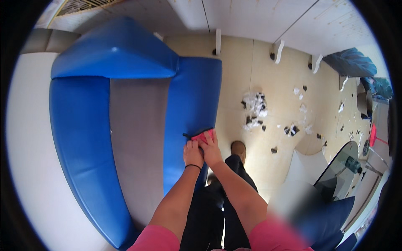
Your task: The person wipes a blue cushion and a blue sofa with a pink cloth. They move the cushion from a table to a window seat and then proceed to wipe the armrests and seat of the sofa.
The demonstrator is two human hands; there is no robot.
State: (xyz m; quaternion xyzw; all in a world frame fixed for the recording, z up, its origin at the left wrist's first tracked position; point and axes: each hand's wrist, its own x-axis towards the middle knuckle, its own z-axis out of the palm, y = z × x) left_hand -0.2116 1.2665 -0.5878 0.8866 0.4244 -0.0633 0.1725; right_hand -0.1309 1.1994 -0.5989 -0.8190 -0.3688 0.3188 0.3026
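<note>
Both hands meet over a pink cloth [202, 136] with a dark edge, on the blue padded side [193, 100] of a piece of furniture with a grey-brown middle panel [138, 125]. My right hand [211, 147] presses on the cloth, its fingers spread over it. Beside it, my left hand [192, 153] has its fingers bent at the cloth's lower left edge; whether it grips the cloth is hard to tell. A dark band circles the left wrist. A blue wedge-shaped cushion [116, 53] lies across the far end of the furniture.
White and black scraps [256, 106] litter the beige floor [232, 94] to the right. White panels on curved feet [279, 51] stand at the back. At the lower right are a dark glass-topped table [342, 163] bearing a bottle [354, 164] and a white seat [306, 166].
</note>
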